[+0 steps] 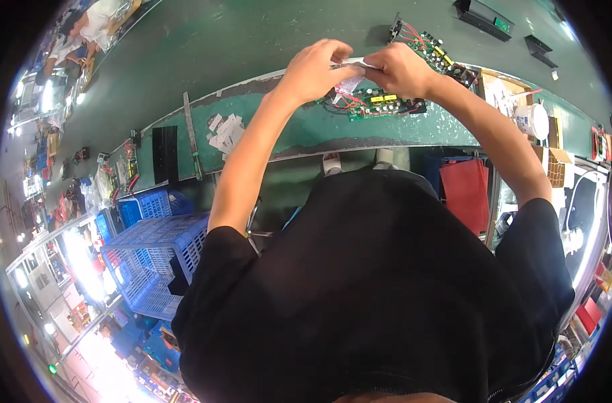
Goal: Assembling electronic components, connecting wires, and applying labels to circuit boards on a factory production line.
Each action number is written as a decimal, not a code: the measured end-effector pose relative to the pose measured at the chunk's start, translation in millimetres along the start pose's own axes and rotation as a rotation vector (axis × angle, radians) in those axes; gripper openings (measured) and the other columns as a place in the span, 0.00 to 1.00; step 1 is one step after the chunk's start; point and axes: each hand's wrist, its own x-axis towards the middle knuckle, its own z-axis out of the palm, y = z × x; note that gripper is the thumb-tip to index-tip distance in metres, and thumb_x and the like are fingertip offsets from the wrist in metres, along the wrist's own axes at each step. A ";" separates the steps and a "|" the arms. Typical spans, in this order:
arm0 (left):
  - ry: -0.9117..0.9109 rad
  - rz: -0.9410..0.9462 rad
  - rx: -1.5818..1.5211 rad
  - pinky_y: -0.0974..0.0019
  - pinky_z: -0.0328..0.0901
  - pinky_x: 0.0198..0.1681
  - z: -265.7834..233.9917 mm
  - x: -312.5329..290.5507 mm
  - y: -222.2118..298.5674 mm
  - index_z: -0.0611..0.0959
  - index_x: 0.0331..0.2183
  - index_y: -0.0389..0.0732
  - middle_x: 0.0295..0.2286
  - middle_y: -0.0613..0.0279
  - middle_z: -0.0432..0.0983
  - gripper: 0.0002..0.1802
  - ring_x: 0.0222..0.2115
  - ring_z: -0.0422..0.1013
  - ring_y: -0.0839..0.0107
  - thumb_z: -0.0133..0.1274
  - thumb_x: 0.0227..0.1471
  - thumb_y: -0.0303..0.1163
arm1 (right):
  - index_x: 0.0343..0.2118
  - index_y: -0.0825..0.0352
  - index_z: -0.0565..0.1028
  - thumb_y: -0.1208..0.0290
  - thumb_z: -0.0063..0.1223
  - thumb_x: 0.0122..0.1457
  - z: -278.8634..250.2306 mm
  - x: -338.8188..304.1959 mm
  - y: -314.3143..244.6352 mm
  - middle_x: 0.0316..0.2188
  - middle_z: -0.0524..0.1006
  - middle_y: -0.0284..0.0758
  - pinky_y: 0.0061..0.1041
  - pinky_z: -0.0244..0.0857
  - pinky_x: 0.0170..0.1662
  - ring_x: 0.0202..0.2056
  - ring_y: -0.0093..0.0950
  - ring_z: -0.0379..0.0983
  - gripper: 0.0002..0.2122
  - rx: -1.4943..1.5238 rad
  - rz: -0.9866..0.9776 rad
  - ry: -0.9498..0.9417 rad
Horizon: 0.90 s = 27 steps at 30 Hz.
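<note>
Circuit board [376, 102]: we see a green board with yellow blocks and red wires lying on the bench, upper centre of the frame, just below our two hands; part of it is hidden behind them.
Bench [306, 127]: a green work surface with a pale edge, curving across the upper half of the frame — worn patches show near the board.
Blue crates [158, 255]: open-mesh plastic baskets stacked at the lower left, below the bench edge.
Red panel [465, 191]: a flat red piece standing right of centre, under the bench.
Second board [435, 52]: another green board with red wires, upper right, beyond our right hand and apart from the first one.
Left hand [314, 67]: raised above the bench at upper centre, fingers curled, pinching the left end of a small pale strip.
Right hand [401, 68]: just beside the left one, fingers closed on the other end of the same strip.
White tub [533, 121]: a round white container at the right, on a cluttered stand.
Paper slips [225, 132]: a small scatter of pale rectangles on the bench, left of centre.
Pale strip [349, 65]: a thin whitish piece held between both hands above the board — too small for us to tell what it is.
</note>
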 end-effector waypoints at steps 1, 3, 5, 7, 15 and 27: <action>-0.005 0.001 -0.003 0.65 0.68 0.36 -2.7 -0.5 -4.7 0.82 0.36 0.33 0.30 0.57 0.80 0.16 0.30 0.76 0.69 0.61 0.47 0.34 | 0.21 0.71 0.70 0.68 0.53 0.56 -0.5 -0.4 -0.7 0.15 0.68 0.45 0.36 0.59 0.23 0.17 0.43 0.64 0.12 0.001 0.006 0.000; -0.305 -0.114 -0.231 0.69 0.68 0.35 -12.5 -2.0 0.5 0.82 0.36 0.33 0.29 0.58 0.79 0.15 0.29 0.73 0.74 0.60 0.48 0.33 | 0.25 0.69 0.75 0.67 0.52 0.56 -3.2 -0.8 -8.8 0.19 0.73 0.47 0.41 0.63 0.28 0.24 0.48 0.69 0.10 0.042 0.037 -0.043; -0.295 -0.128 -0.184 0.72 0.66 0.31 -20.0 -1.9 7.6 0.83 0.35 0.32 0.27 0.61 0.79 0.13 0.26 0.71 0.78 0.60 0.48 0.31 | 0.27 0.69 0.76 0.66 0.52 0.56 -7.1 1.6 -11.9 0.20 0.72 0.49 0.41 0.64 0.29 0.24 0.49 0.68 0.10 0.040 0.083 -0.097; -0.330 -0.137 -0.177 0.73 0.64 0.28 -25.0 -2.7 11.6 0.83 0.33 0.32 0.24 0.63 0.78 0.11 0.24 0.70 0.79 0.59 0.48 0.30 | 0.29 0.70 0.77 0.64 0.53 0.57 -2.6 -1.1 -12.4 0.19 0.74 0.47 0.36 0.67 0.29 0.22 0.43 0.72 0.12 0.093 0.113 -0.076; -0.283 -0.152 -0.112 0.74 0.63 0.26 -31.2 4.1 16.0 0.85 0.35 0.37 0.22 0.63 0.79 0.11 0.21 0.68 0.81 0.57 0.49 0.31 | 0.37 0.72 0.77 0.60 0.50 0.61 -0.2 -0.5 -9.9 0.22 0.78 0.38 0.26 0.71 0.34 0.25 0.25 0.76 0.16 0.446 0.330 -0.163; -0.147 -0.076 -0.178 0.74 0.65 0.29 -19.0 3.4 5.4 0.84 0.35 0.35 0.25 0.63 0.80 0.11 0.25 0.71 0.81 0.57 0.52 0.32 | 0.29 0.69 0.77 0.59 0.48 0.61 -3.2 0.2 -15.1 0.16 0.71 0.44 0.38 0.63 0.28 0.21 0.44 0.69 0.15 0.091 0.228 0.009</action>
